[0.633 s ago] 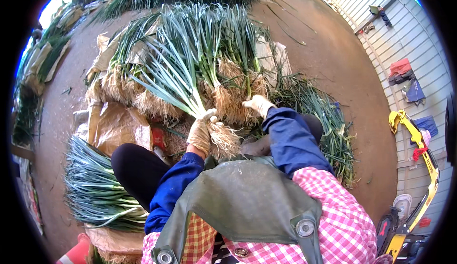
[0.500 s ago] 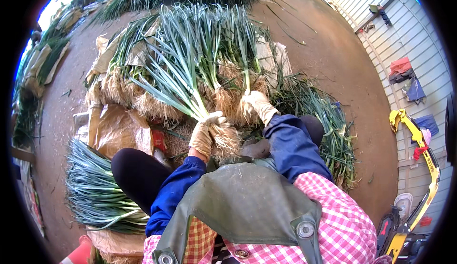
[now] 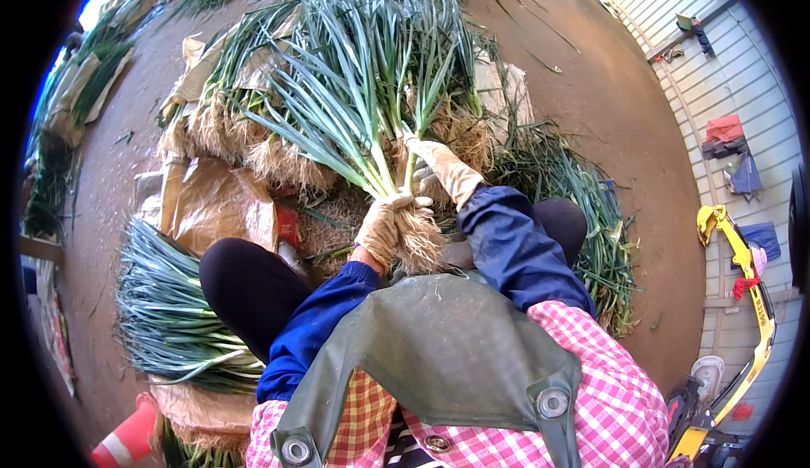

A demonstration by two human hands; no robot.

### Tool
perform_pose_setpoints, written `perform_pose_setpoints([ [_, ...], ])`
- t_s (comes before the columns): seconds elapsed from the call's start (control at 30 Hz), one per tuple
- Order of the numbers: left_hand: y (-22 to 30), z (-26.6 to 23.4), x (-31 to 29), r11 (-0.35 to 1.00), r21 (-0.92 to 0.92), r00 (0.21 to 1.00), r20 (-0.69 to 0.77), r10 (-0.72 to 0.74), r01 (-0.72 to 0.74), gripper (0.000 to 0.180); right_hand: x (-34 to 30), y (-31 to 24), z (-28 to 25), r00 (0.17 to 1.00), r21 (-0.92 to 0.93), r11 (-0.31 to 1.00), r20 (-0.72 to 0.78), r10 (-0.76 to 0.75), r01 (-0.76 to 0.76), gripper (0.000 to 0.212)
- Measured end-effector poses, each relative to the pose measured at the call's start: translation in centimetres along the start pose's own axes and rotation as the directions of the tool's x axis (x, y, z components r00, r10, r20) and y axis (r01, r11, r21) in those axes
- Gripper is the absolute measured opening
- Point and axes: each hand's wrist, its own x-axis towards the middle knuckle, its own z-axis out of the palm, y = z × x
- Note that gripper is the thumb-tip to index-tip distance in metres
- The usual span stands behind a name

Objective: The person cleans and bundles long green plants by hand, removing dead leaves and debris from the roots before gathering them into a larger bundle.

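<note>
The gloved left hand (image 3: 384, 228) has its fingers wrapped tight around a bunch of green onions (image 3: 354, 114) just above the pale roots (image 3: 419, 244), in front of the person's green apron (image 3: 439, 358). The gloved right hand (image 3: 447, 169) reaches into the same bunch; its finger spread cannot be told. Left of the knee lies another onion bundle (image 3: 169, 316) on brown sacking (image 3: 211, 202). Beyond, more onions (image 3: 253, 131) are heaped on the dirt floor (image 3: 607, 88).

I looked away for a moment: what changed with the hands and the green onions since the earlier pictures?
The right hand has lifted off the rooty pile and reached up to the stalks of the bunch of green onions. The left hand still grips that bunch just above its roots. The piles around stayed put.
</note>
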Motion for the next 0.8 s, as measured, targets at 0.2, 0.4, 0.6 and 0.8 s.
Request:
perform_pose_setpoints([
  [0.2, -0.1, 1.3, 0.5, 0.983, -0.182, 0.998, 0.058, 0.014, -0.004, 0.026, -0.5, 1.5, 0.7, 0.947, -0.195, 0.959, -0.207, -0.244, 0.205, 0.030],
  [0.4, 1.0, 3.3, -1.1, 0.949, -0.294, 0.994, -0.031, 0.105, -0.109, 0.026, -6.1, 1.8, -0.1, 0.918, 0.238, 0.958, 0.321, -0.233, 0.160, 0.020],
  [0.6, -0.5, 0.2, 1.3, 0.944, -0.324, 0.978, 0.207, 0.002, 0.067, 0.028, -5.5, 2.9, -0.3, 0.687, -0.359, 0.587, 0.422, -0.591, 0.725, 0.022],
  [0.8, 0.0, -1.7, 1.1, 0.932, -0.363, 0.975, 0.205, 0.083, -0.003, 0.027, -6.7, 1.9, 2.3, 0.508, -0.635, 0.042, 0.574, -0.643, 0.771, 0.020],
])
